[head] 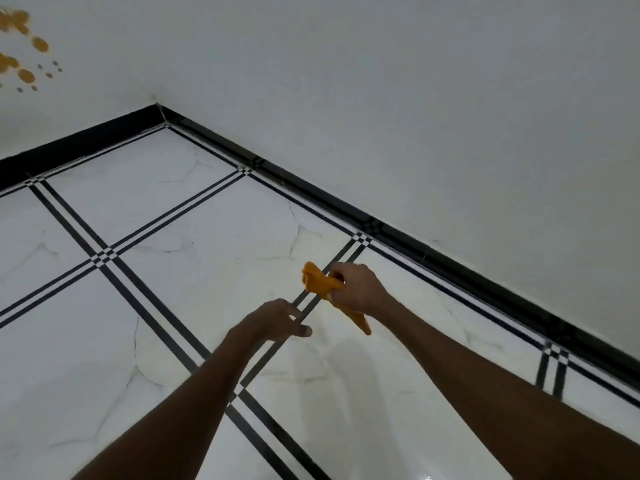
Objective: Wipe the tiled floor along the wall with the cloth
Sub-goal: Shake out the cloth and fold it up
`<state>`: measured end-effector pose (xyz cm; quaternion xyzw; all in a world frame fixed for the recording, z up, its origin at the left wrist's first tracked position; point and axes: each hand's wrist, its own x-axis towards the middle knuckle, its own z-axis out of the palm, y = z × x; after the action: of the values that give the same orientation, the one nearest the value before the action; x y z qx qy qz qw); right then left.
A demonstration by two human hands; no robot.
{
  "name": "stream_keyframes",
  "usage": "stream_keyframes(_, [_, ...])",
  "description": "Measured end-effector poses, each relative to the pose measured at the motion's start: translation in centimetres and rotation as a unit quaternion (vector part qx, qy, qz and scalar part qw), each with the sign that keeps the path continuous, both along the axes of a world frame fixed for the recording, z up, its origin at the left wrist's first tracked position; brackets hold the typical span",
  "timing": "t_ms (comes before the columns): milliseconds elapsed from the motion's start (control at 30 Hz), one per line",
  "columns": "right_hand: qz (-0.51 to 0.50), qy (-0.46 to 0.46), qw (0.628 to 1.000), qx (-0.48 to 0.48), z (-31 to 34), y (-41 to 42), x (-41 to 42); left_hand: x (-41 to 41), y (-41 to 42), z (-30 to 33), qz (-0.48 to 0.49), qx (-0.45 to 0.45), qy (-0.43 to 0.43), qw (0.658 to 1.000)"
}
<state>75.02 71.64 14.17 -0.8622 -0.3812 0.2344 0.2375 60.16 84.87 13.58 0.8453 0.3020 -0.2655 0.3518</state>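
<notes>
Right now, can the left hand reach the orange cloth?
Probably yes. The left hand is empty and close beside the orange cloth, which the right hand grips; nothing lies between them.

Glossy, marble-veined floor tiles point(214, 282) reflect the light. A soft orange cloth point(320, 282) hangs crumpled. The wall point(415, 98) is matt.

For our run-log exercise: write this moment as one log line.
stage: before wiping | right hand: gripping orange cloth, bunched, above tiled floor | left hand: empty, near cloth | black skirting: along wall
</notes>
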Motion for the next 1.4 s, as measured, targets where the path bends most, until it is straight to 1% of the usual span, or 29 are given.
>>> stream_keyframes(33, [-0.003, 0.001, 1.0, 0.017, 3.7, 0.4, 0.3, 0.1, 0.3, 2.8, 0.057, -0.052, -0.045, 0.996])
stream_keyframes(67, [-0.002, -0.004, 0.999, 0.04, 8.4, 0.7, 0.5, 0.3, 0.6, 6.4, 0.123, -0.112, -0.09, 0.982])
stream_keyframes(133, [-0.001, 0.001, 0.996, 0.094, 17.2, 0.9, 0.3, 0.6, 0.4, 13.2, 0.216, -0.24, -0.151, 0.934])
stream_keyframes(167, [-0.001, 0.005, 0.992, 0.125, 22.6, 1.1, 0.1, 0.8, 0.6, 17.5, 0.247, -0.305, -0.175, 0.903])
stream_keyframes(200, [-0.008, 0.022, 0.987, 0.156, 27.2, 0.9, -0.4, 0.9, 0.5, 21.5, 0.278, -0.374, -0.192, 0.864])
stream_keyframes(233, [-0.014, 0.039, 0.98, 0.195, 32.5, 0.9, -0.6, 1.2, 0.5, 26.0, 0.303, -0.443, -0.213, 0.817])
stream_keyframes(300, [-0.015, 0.055, 0.966, 0.254, 41.7, 0.3, -1.4, 1.2, -0.2, 34.1, 0.329, -0.528, -0.251, 0.741])
stream_keyframes(367, [-0.003, 0.038, 0.961, 0.275, 52.1, -0.4, -1.5, 1.0, -0.7, 44.0, 0.325, -0.554, -0.291, 0.709])
stream_keyframes(433, [0.001, 0.023, 0.959, 0.281, 61.4, -1.1, -1.3, 0.8, -0.9, 53.3, 0.3, -0.54, -0.34, 0.709])
stream_keyframes(500, [0.006, -0.006, 0.957, 0.289, 69.2, -1.9, -0.7, 0.6, -0.8, 61.4, 0.282, -0.509, -0.372, 0.723])
stream_keyframes(600, [-0.029, -0.043, 0.95, 0.308, 80.2, -3.4, -0.2, -0.1, -0.4, 73.3, 0.286, -0.456, -0.405, 0.739])
stream_keyframes(633, [-0.039, -0.054, 0.947, 0.315, 82.2, -3.9, -0.1, -0.1, -0.5, 75.8, 0.28, -0.448, -0.414, 0.741])
stream_keyframes(667, [-0.044, -0.064, 0.941, 0.329, 85.6, -4.5, -0.1, -0.2, -0.5, 79.4, 0.268, -0.432, -0.425, 0.749])
stream_keyframes(733, [-0.056, -0.074, 0.928, 0.36, 91.2, -5.9, -0.2, -0.1, -1.1, 86.0, 0.256, -0.417, -0.447, 0.748])
stream_keyframes(800, [-0.053, -0.08, 0.917, 0.386, 95.7, -7.3, -0.5, -0.1, -2.4, 91.3, 0.239, -0.408, -0.47, 0.745])
stream_keyframes(900, [-0.04, -0.079, 0.901, 0.424, 101.4, -9.9, -0.9, -0.5, -5.7, 98.3, 0.246, -0.371, -0.477, 0.758])
stream_keyframes(933, [-0.031, -0.077, 0.898, 0.432, 102.6, -10.7, -1.0, -0.5, -6.6, 99.9, 0.248, -0.359, -0.482, 0.76])
stream_keyframes(1000, [-0.009, -0.064, 0.888, 0.456, 104.7, -12.7, -0.9, -0.8, -8.7, 102.4, 0.256, -0.342, -0.505, 0.75])
stream_keyframes(1100, [0.002, -0.044, 0.876, 0.48, 106.8, -15.8, 0.0, -0.8, -11.1, 104.5, 0.272, -0.329, -0.547, 0.72])
stream_keyframes(1200, [0.014, 0.019, 0.856, 0.517, 108.9, -18.8, 1.1, -0.5, -13.0, 105.0, 0.32, -0.289, -0.568, 0.702])
stream_keyframes(1233, [0.026, 0.052, 0.849, 0.526, 109.7, -19.9, 1.3, -0.5, -13.8, 105.0, 0.34, -0.257, -0.563, 0.708])
stream_keyframes(1267, [0.032, 0.08, 0.841, 0.534, 110.3, -20.5, 1.3, -0.5, -14.2, 104.8, 0.35, -0.221, -0.544, 0.73])
stream_keyframes(1333, [0.025, 0.119, 0.834, 0.538, 111.7, -22.0, 1.3, -1.0, -16.2, 104.5, 0.327, -0.155, -0.478, 0.8])
stream_keyframes(1367, [0.016, 0.125, 0.835, 0.536, 112.2, -22.5, 1.1, -1.3, -17.4, 104.4, 0.3, -0.115, -0.449, 0.834])
stream_keyframes(1400, [0.006, 0.125, 0.836, 0.535, 112.7, -23.1, 1.0, -1.6, -18.9, 104.4, 0.267, -0.069, -0.44, 0.855])
